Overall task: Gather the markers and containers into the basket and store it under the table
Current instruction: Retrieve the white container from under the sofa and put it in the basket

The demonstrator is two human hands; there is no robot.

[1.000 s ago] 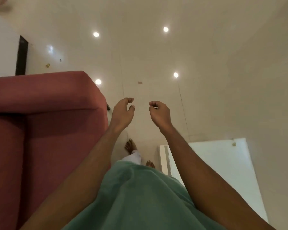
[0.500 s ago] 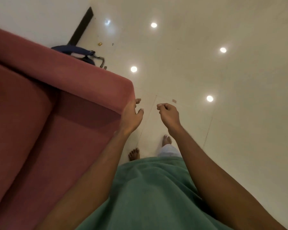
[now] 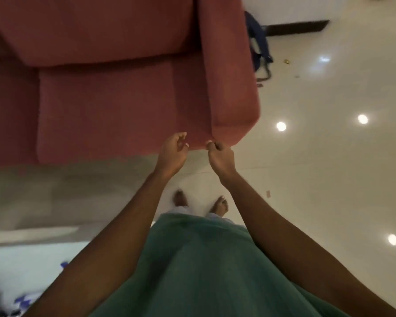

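Both my hands are held out in front of me at waist height, and neither holds anything. My left hand [image 3: 173, 152] has loosely curled fingers with the thumb apart. My right hand [image 3: 220, 154] is curled into a loose fist. A white table [image 3: 21, 266] shows at the bottom left. On it lie small blue and white things [image 3: 24, 302], too blurred to identify. No basket is in view.
A red sofa [image 3: 124, 88] fills the upper left, its armrest just beyond my hands. A blue bag [image 3: 258, 42] lies on the glossy floor behind the armrest. My bare feet [image 3: 220, 205] stand on the floor below my hands.
The view has swung round to the left: the sofa now fills the top, and the white table has come into view at the bottom left. My hands keep the same pose.
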